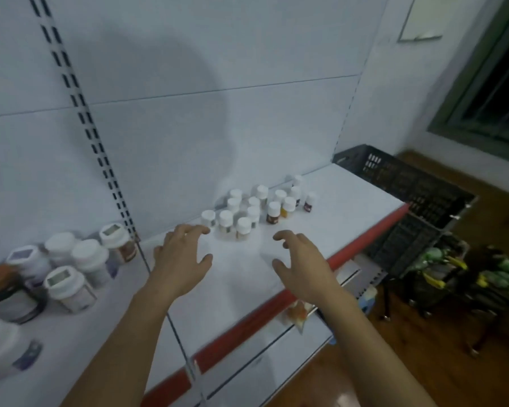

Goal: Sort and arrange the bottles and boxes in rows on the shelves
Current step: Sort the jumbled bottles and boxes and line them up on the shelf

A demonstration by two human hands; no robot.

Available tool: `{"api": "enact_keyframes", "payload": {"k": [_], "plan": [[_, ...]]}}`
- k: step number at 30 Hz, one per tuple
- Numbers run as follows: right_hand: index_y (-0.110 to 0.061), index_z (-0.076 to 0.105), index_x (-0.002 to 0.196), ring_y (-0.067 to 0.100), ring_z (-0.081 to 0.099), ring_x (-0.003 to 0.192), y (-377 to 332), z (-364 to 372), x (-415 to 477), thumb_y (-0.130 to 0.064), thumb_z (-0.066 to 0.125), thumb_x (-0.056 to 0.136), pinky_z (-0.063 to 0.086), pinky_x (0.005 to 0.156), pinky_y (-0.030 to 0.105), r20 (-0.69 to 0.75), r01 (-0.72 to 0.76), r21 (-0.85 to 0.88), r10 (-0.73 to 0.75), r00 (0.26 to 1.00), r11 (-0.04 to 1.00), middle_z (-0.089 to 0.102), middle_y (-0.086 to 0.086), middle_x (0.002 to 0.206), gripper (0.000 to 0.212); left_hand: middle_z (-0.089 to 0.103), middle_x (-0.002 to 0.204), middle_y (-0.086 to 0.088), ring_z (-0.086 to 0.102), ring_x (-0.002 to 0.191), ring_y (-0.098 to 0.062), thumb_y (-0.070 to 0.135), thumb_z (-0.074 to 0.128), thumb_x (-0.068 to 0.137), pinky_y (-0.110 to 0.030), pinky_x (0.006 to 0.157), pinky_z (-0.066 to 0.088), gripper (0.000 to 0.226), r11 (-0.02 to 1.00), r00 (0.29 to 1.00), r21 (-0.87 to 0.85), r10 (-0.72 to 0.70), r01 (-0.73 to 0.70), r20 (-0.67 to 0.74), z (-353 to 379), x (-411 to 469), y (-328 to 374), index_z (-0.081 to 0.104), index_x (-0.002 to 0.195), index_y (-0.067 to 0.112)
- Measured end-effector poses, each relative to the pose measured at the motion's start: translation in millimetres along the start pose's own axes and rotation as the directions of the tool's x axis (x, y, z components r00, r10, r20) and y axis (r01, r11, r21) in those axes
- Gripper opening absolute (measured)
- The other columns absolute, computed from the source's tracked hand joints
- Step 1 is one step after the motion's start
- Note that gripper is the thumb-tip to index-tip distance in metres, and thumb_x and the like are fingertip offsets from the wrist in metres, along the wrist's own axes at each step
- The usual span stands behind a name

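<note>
- Single head-worn wide-angle view, facing forward and down at the shelf (241, 277).
- Close range: left hand (182, 259) and right hand (300, 268) sit mid-frame over it.

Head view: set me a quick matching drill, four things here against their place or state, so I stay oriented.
Things:
1. small bottles
2. large jars
3. black crate
4. left hand

Place or state:
A. left bay of the shelf
B. beyond the shelf's right end
C. open, holding nothing
D. clustered toward the back of the right bay

Pairs: 1-D, 2-A, 3-B, 4-C.
</note>
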State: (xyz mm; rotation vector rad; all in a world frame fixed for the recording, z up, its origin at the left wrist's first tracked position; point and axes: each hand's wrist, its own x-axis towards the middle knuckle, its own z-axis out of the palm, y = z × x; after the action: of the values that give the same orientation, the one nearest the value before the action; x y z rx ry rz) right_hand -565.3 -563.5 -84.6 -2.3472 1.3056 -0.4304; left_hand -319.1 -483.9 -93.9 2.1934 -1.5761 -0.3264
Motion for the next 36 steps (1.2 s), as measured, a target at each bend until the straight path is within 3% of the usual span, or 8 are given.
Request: {"api": "enact_keyframes", "payload": {"k": [3, 7, 11, 15, 21, 29, 34, 36], "plan": [[-0.029, 0.036, 0.145, 0.016, 0.055, 0.108, 10.7, 12.9, 23.9, -0.027, 0.062, 0.095, 0.047, 0.092, 0.032, -0.029, 0.026, 0.134, -0.022, 0.999, 0.991, 0.055, 0.001, 0.123, 0.056, 0.047, 0.138, -0.012, 0.055, 0.117, -0.03, 0.035, 0.066, 0.094, -0.042, 0.093, 0.047, 0.067, 0.974, 0.986, -0.155, -0.166, 0.165, 0.006, 15.8, 32.5, 6.4, 0.031, 0.15, 0.026], [-0.034, 0.036, 0.143, 0.01, 0.056, 0.079, 7.4, 24.1, 63.0, -0.037, 0.064, 0.094, 0.051, 0.074, 0.035, -0.079, 0.129, 0.215, -0.115, 0.99, 0.968, 0.055, -0.017, 0.093, 0.057, 0.037, 0.147, -0.017, 0.053, 0.124, -0.035, 0.04, 0.068, 0.093, -0.043, 0.099, 0.046, 0.088, 0.946, 0.965, -0.191, -0.25, 0.262, 0.081, 20.1, 60.4, 3.5, 0.008, 0.158, 0.034], [-0.033, 0.045, 0.133, 0.015, 0.062, 0.069, 6.6, 38.7, 97.1, -0.047, 0.062, 0.092, 0.052, 0.063, 0.036, -0.057, 0.153, 0.245, -0.143, 0.988, 0.957, 0.056, -0.013, 0.069, 0.047, 0.034, 0.15, -0.018, 0.048, 0.134, -0.036, 0.061, 0.065, 0.088, -0.043, 0.103, 0.044, 0.084, 0.926, 0.937, -0.148, -0.341, 0.348, 0.069, 28.9, 81.0, 7.5, 0.022, 0.156, 0.036], [-0.034, 0.053, 0.122, 0.014, 0.063, 0.077, 14.1, 46.9, 112.0, -0.046, 0.062, 0.089, 0.051, 0.066, 0.033, 0.085, 0.157, 0.22, -0.179, 0.98, 0.963, 0.062, -0.011, 0.081, 0.036, 0.05, 0.118, -0.009, 0.059, 0.109, -0.033, 0.059, 0.057, 0.092, -0.043, 0.089, 0.052, 0.043, 0.91, 0.915, -0.119, -0.403, 0.397, -0.034, 42.1, 89.2, 17.0, 0.053, 0.124, 0.031], [-0.031, 0.055, 0.105, 0.007, 0.058, 0.072, 31.8, 37.2, 127.5, -0.031, 0.066, 0.087, 0.045, 0.06, 0.027, 0.241, 0.287, 0.293, -0.361, 0.901, 0.912, 0.061, -0.011, 0.076, 0.02, 0.054, 0.087, -0.001, 0.058, 0.086, -0.026, 0.039, 0.064, 0.095, -0.033, 0.065, 0.04, 0.026, 0.815, 0.818, -0.267, -0.559, 0.514, -0.135, 31.3, 64.6, 37.1, 0.047, 0.084, 0.023], [-0.032, 0.068, 0.104, 0.001, 0.054, 0.066, -40.3, 59.6, 119.2, -0.017, 0.076, 0.083, 0.038, 0.062, 0.01, 0.309, 0.476, 0.51, -0.669, 0.676, 0.716, 0.056, -0.025, 0.067, 0.027, 0.062, 0.095, 0.017, 0.058, 0.083, 0.006, 0.033, 0.068, 0.094, -0.014, 0.068, 0.04, 0.018, 0.698, 0.465, -0.379, -0.699, 0.607, -0.543, -34.5, -102.9, 56.7, 0.059, 0.11, 0.029], [-0.034, 0.069, 0.11, 0.0, 0.052, 0.065, -127.8, 83.4, 74.9, -0.018, 0.076, 0.086, 0.036, 0.063, 0.009, 0.313, 0.53, 0.601, -0.786, 0.532, 0.598, 0.054, -0.03, 0.068, 0.03, 0.061, 0.121, 0.006, 0.059, 0.103, -0.014, 0.028, 0.069, 0.094, -0.036, 0.085, 0.051, 0.038, 0.524, 0.121, -0.534, -0.779, 0.664, -0.615, -49.5, -218.0, 33.0, 0.059, 0.13, 0.025], [-0.035, 0.068, 0.105, 0.0, 0.049, 0.063, -169.1, 94.1, 43.8, -0.019, 0.075, 0.085, 0.034, 0.058, 0.01, 0.302, 0.548, 0.625, -0.82, 0.487, 0.556, 0.052, -0.025, 0.065, 0.026, 0.063, 0.119, 0.009, 0.06, 0.107, -0.014, 0.028, 0.069, 0.092, -0.04, 0.088, 0.052, 0.037, 0.496, 0.034, -0.624, -0.798, 0.604, -0.601, -51.0, -269.1, 22.3, 0.06, 0.128, 0.027]]}}
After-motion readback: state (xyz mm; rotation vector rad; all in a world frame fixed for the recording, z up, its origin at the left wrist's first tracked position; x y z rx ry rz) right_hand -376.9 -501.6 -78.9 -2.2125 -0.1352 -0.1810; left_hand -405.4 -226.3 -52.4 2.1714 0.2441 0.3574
